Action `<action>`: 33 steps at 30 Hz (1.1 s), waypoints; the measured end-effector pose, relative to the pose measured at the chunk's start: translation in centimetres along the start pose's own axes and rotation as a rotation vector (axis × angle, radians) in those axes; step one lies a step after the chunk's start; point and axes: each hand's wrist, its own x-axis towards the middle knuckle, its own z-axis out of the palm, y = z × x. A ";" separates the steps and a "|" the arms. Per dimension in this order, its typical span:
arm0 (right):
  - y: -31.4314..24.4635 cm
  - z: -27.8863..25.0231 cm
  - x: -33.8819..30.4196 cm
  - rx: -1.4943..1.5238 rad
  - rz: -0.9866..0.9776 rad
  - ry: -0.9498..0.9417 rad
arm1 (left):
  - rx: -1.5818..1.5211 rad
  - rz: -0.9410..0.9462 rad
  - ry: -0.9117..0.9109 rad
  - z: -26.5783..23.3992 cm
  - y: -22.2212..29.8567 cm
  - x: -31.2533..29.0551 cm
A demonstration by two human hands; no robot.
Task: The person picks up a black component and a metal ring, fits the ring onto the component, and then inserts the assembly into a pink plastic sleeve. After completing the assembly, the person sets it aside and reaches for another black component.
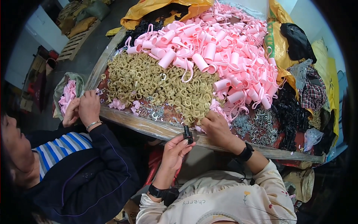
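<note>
Black, probably light and stiff plastic, the part (pixel 188 136) stands up from my left hand (pixel 173 152) near the surface (pixel 149 127), gripped low between thumb and fingers, a sensible hold. My right hand (pixel 218 128), curled, is beside tan rings (pixel 188 106); I cannot tell whether it grips anything.

You've got a pale wall (pixel 48 30) over on your upper left, dark grey floor (pixel 93 48), and a slatted wooden pallet (pixel 76 43) with sacks (pixel 82 25) piled on it. Another whitish wall (pixel 315 18) sits past your wood-edged table (pixel 149 127), far right.
</note>
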 end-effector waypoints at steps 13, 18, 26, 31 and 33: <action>2.6 -3.2 0.7 0.779 0.211 -0.177 | 0.013 0.003 0.002 0.4 -0.3 0.8; 1.7 -4.9 0.6 1.074 0.216 -0.406 | 0.022 -0.003 -0.017 1.4 -0.5 0.8; 0.9 -6.9 0.0 0.932 -0.125 -0.485 | 0.086 -0.084 -0.124 3.3 -1.5 -0.6; 1.5 -7.9 -1.3 0.871 -0.183 -0.455 | 0.094 -0.100 -0.160 4.0 -2.9 -1.1; 1.6 -8.3 -2.0 0.859 -0.166 -0.466 | 0.055 -0.112 -0.174 4.4 -3.4 -1.3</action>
